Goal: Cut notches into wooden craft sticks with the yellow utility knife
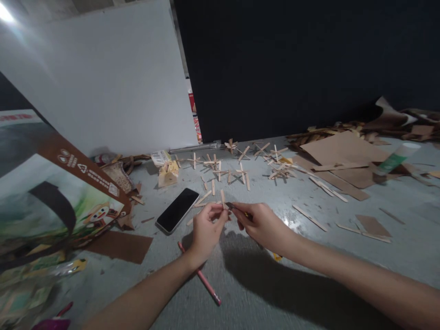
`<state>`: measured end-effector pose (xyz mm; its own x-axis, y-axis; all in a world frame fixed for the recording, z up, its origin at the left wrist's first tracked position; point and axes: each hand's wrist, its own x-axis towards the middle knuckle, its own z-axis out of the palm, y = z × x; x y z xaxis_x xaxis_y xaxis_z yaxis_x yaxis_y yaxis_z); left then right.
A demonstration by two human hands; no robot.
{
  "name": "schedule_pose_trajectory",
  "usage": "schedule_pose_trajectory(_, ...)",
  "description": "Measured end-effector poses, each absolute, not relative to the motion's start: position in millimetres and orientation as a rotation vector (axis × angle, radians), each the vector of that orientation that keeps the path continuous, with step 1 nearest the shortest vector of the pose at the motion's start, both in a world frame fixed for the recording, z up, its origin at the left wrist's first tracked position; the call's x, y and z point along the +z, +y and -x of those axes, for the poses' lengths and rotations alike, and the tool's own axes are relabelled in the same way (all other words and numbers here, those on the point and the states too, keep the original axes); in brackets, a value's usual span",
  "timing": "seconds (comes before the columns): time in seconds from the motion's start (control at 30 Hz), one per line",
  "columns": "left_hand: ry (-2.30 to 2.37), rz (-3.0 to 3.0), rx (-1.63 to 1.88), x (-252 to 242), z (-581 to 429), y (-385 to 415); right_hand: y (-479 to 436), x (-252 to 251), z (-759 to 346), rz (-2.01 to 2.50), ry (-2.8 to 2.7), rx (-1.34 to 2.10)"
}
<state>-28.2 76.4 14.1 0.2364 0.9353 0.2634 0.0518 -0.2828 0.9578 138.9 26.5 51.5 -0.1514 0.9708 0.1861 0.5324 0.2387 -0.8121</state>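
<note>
My left hand [206,233] pinches a short flat wooden craft stick [222,197], its upper end standing above the fingertips. Close beside it, my right hand [264,227] is closed on a small dark flat piece [230,205] that looks like a blade, its tip at the stick. Exactly how the two meet is too small to tell. A pink pencil [209,288] lies partly beneath my left wrist. Left of that hand is a black-screened phone [178,210]. Beyond my hands, several crossed stick pieces [242,176] are spread over the grey table.
A large printed box or bag [92,183] stands at left, with brown cardboard [120,246] before it. On the right are cardboard sheets [340,149], a glue stick [398,158] and loose sticks [309,217]. White [103,78] and black panels [292,68] rise behind.
</note>
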Motion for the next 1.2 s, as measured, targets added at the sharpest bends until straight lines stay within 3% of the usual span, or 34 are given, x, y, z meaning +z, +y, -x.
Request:
schedule_pose_trajectory(0.33,0.966,-1.623,1.250,6,31,84,26,51,-139,1.376,-1.817,0.716)
schedule_pose_trajectory(0.6,0.973,-1.645,1.225,8,32,85,42,35,-149,1.482,-1.534,0.579)
schedule_pose_trajectory(0.7,0.952,-1.619,1.210,9,31,84,46,34,-149,1.428,-1.471,0.773)
schedule_pose_trajectory(0.87,0.952,-1.502,1.164,14,30,83,41,36,-140,1.224,-1.111,1.536)
schedule_pose_trajectory(1.03,0.860,-1.453,1.119,14,28,83,34,34,-130,1.070,-0.939,1.603)
schedule_pose_trajectory(1.2,0.886,-1.494,1.140,10,26,86,36,29,-128,1.200,-1.090,1.562)
